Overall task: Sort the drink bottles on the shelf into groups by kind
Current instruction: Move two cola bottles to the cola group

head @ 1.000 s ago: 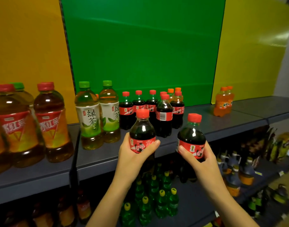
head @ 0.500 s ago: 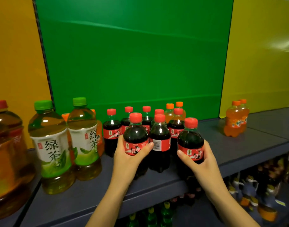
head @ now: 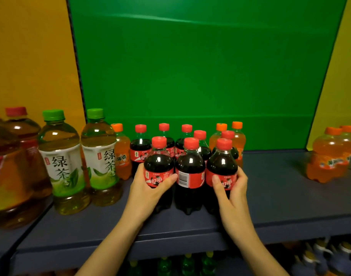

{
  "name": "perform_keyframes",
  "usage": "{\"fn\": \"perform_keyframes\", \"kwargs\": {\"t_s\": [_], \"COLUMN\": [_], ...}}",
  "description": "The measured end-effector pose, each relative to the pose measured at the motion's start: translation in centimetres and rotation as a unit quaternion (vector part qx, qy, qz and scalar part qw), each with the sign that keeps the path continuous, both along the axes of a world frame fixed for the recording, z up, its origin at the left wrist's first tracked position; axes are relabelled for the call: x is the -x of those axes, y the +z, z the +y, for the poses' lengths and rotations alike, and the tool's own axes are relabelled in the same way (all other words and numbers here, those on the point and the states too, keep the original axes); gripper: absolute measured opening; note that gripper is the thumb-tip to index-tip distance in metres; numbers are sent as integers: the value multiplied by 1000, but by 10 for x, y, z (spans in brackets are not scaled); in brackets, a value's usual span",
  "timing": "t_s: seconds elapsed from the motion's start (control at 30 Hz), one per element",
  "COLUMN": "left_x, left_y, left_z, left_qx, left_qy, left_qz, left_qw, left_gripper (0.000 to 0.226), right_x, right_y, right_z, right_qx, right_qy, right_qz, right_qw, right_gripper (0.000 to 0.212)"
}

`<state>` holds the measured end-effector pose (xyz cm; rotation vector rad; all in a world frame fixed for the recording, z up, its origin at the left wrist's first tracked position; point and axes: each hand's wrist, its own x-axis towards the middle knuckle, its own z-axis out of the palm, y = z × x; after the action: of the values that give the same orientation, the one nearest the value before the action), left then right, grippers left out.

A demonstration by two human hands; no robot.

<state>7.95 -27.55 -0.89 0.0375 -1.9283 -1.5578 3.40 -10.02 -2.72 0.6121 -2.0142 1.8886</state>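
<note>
Your left hand (head: 148,188) and right hand (head: 233,189) each clasp a cola bottle (head: 159,172); near the shelf's front edge (head: 170,239), careless release could topple them.

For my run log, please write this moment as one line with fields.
step: grouping colas | left hand: holds left cola bottle | right hand: holds right cola bottle | both on shelf, flanking middle cola

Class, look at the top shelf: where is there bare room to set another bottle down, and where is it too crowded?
Free: the shelf between the cola cluster and the orange soda pair at far right, and the front strip before the green tea bottles. Crowded: the cola cluster, where each hand grips a bottle, and leftwards through the tea bottles.
</note>
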Motion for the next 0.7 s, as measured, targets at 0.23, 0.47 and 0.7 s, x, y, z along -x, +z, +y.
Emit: {"fn": "perform_keyframes", "kwargs": {"t_s": [0.23,0.47,0.7], "left_x": [3,-27,-91], "left_y": [-3,-12,0], "left_z": [2,-7,-37], "left_qx": [48,120,200], "left_qy": [77,135,283], "left_qz": [-40,-50,48], "left_qw": [995,982,937], "left_gripper": [71,40,9], "right_x": [1,1,-26], "right_y": [-2,0,31], "right_z": [-2,7,-1], "right_qx": [-42,-51,-30], "right_qy": [-4,-49,-38], "right_qz": [28,88,257], "right_qw": [999,994,965], "right_gripper": [72,76,41]}}
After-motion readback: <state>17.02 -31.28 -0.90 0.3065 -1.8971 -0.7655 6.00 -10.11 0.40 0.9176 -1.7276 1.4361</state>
